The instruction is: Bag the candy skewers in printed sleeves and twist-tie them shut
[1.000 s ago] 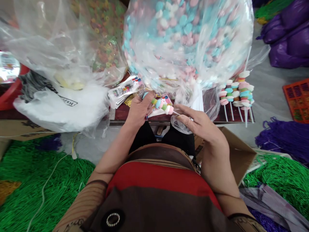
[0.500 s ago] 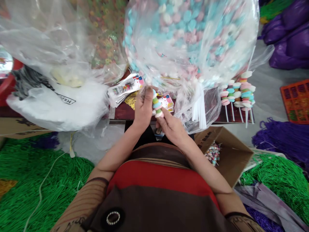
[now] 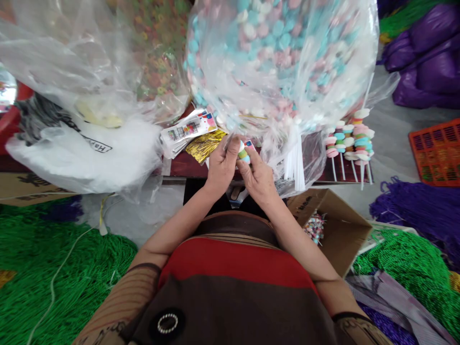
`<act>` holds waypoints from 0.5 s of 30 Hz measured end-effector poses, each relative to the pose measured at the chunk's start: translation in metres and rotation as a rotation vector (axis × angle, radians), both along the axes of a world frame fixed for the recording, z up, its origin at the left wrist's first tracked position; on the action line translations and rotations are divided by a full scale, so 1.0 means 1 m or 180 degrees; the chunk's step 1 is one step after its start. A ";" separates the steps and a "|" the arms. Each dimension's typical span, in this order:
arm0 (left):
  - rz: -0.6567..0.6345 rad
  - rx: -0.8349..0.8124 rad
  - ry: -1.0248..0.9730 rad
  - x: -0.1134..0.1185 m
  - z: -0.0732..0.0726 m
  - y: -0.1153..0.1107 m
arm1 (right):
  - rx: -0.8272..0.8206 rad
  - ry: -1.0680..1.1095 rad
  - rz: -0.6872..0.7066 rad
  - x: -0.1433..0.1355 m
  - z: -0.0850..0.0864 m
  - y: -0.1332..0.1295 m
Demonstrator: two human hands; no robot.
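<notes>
The short stack of soft-looking white, green and pale blue candy pieces (image 3: 244, 154) is between the two hands, over the near edge of the dark red table (image 3: 183, 167). The left hand (image 3: 221, 166) pinches its left side between thumb and curled fingers; the right hand (image 3: 260, 179) has thumb and forefinger pressed to its right and near side, the other fingers folded in close together. Both grips hide part of the stack (whether a stick runs through it here, I cannot tell).

It looks very light and spongy, like marshmallow, so a hard squeeze would probably dent the pieces or push them out of line. The surface seems matt and dry, perhaps a little tacky, rather than slippery. Judging by the candy skewers with white sticks (image 3: 362, 139) at the right end of the table, the bare stick is likely the stiff part and the best place to hold; failing that, a light pinch across several pieces at once would spread the pressure.

Just left of the hands lie shiny gold foil strips (image 3: 204, 145) and flat printed white packets (image 3: 190, 129); a bundle of thin white sticks (image 3: 294, 164) lies to their right.
</notes>
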State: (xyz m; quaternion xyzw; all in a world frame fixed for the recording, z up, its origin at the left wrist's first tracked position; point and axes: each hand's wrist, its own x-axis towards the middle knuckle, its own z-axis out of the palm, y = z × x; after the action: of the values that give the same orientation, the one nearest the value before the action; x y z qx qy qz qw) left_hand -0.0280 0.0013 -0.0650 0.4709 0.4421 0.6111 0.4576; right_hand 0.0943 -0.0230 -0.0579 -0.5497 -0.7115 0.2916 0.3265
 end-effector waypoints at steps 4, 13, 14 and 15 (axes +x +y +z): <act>-0.0101 0.0013 0.0109 0.000 0.000 -0.004 | 0.0048 -0.0390 -0.0166 -0.002 -0.006 -0.003; -0.0083 -0.0054 0.0245 0.001 -0.003 -0.008 | -0.0087 -0.0707 -0.0221 -0.004 -0.007 -0.002; -0.0068 -0.0034 0.0231 0.000 -0.003 -0.007 | -0.0096 -0.0635 -0.0223 -0.004 -0.006 -0.002; -0.0047 -0.0019 0.0236 -0.001 -0.003 -0.005 | -0.0109 -0.0514 -0.0211 -0.003 -0.004 -0.002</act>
State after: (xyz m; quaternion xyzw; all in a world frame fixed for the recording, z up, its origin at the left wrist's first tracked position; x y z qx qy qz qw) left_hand -0.0288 -0.0041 -0.0679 0.4951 0.4571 0.5885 0.4468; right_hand 0.0911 -0.0253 -0.0618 -0.6001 -0.7118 0.2475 0.2681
